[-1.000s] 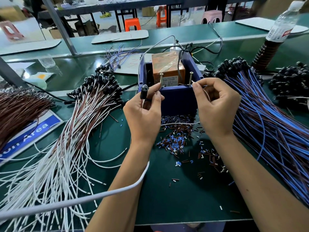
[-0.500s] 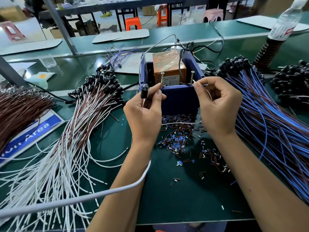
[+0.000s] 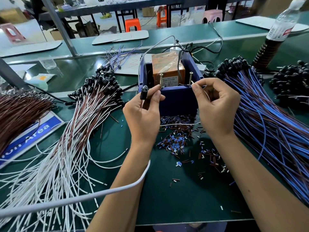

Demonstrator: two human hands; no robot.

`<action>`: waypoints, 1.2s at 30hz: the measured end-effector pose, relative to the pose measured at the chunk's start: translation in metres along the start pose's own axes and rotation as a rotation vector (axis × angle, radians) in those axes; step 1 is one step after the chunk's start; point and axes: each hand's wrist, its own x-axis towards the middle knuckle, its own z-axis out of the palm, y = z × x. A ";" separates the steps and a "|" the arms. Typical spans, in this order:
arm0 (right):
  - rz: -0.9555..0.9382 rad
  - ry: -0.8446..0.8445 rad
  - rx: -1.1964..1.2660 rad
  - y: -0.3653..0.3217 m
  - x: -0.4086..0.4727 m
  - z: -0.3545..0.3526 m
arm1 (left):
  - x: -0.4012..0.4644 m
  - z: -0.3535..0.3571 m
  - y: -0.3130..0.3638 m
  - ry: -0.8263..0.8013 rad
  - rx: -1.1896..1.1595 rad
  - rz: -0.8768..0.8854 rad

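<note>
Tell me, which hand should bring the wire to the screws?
Likely the right hand: it pinches the wire beside the right-hand screw, while the left hand holds the black bulb.

Green workbench [image 3: 167, 198], and it's crowded: the blue box [image 3: 177, 101] stands mid-bench. Just in front of the box, a scatter of cut insulation bits [image 3: 175, 143]. Left of it fan white-and-brown wires [image 3: 70, 139]; right of it, blue-and-brown wires [image 3: 267, 124]. Far left, a blue sign [image 3: 33, 133].

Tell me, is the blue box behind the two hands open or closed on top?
Open: the blue box has no lid, and the orange block inside it shows from above.
</note>
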 end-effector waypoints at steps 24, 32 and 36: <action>-0.001 -0.013 0.022 0.004 0.001 -0.001 | -0.001 -0.002 0.004 0.002 0.005 0.017; 0.006 -0.016 0.035 0.004 0.001 -0.002 | -0.001 -0.003 0.001 0.004 0.002 0.018; 0.031 0.017 0.052 0.002 -0.001 -0.004 | 0.000 -0.005 0.001 0.061 -0.013 0.017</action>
